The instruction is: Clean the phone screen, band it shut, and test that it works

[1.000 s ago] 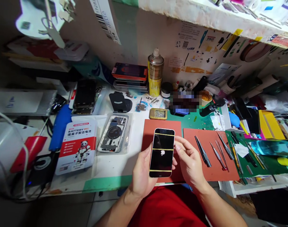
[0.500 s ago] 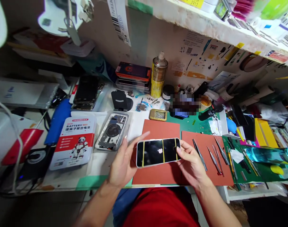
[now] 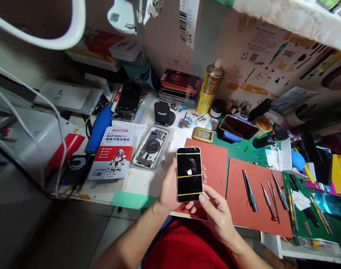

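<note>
A smartphone (image 3: 189, 185) with a white edge stands upright in my hands, its black screen lit with a white apple logo. Several thin yellow bands cross its front. My left hand (image 3: 169, 186) cradles it along the left side, with fingertips showing past the right edge. At the lower right corner, my right hand (image 3: 219, 209) grips it with the thumb at the front edge; its other fingers are partly hidden. Beneath the phone lies a reddish-brown mat (image 3: 215, 157). A second such mat (image 3: 234, 201) carries several tweezers (image 3: 268, 200) right of my right hand.
An opened phone back (image 3: 152, 145) lies in a clear tray beside a battery package (image 3: 111, 153). Behind are a small metal tin (image 3: 203, 134), a spray can (image 3: 211, 86) and a phone on a blue stand (image 3: 239, 127). White cables (image 3: 58, 127) hang at the left.
The phone has turned from sideways to upright. My left hand has closed around its side, and my right hand has shifted to its lower corner. The head view has swung left.
</note>
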Demonstrator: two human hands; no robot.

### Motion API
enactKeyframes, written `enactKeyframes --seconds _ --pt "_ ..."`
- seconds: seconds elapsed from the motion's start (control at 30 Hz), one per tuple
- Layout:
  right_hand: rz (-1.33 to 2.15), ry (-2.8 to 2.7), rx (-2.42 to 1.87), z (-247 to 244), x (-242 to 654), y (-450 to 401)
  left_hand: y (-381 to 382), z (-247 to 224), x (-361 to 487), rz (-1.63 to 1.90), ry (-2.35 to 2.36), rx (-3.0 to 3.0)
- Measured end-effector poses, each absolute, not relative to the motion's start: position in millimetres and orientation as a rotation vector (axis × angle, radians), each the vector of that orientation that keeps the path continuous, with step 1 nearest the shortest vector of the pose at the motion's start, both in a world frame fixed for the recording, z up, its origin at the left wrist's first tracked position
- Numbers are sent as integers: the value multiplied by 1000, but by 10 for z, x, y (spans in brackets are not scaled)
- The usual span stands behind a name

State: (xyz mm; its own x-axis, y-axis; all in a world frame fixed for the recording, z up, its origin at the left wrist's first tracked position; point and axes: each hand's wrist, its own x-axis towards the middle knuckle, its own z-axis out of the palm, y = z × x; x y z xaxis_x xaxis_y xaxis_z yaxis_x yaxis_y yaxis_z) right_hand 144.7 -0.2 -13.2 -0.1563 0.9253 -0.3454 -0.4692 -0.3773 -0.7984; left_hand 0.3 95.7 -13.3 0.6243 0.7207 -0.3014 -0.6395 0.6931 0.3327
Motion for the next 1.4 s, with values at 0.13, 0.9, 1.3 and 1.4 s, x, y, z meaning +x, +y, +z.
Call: enactKeyframes --seconds 0.13,0.9,1.3,1.4 --pt "1785 -669 -1062 -188 1501 -36 931 -132 27 791 497 181" --pt "1693 -590 -1109 -244 1428 -76 855 -36 28 941 587 295" --pt "1557 -553 -1176 -174 1301 26 898 -28 34 998 751 234" --pt "1559 -521 -1176 -107 1299 76 908 -49 52 964 812 186"
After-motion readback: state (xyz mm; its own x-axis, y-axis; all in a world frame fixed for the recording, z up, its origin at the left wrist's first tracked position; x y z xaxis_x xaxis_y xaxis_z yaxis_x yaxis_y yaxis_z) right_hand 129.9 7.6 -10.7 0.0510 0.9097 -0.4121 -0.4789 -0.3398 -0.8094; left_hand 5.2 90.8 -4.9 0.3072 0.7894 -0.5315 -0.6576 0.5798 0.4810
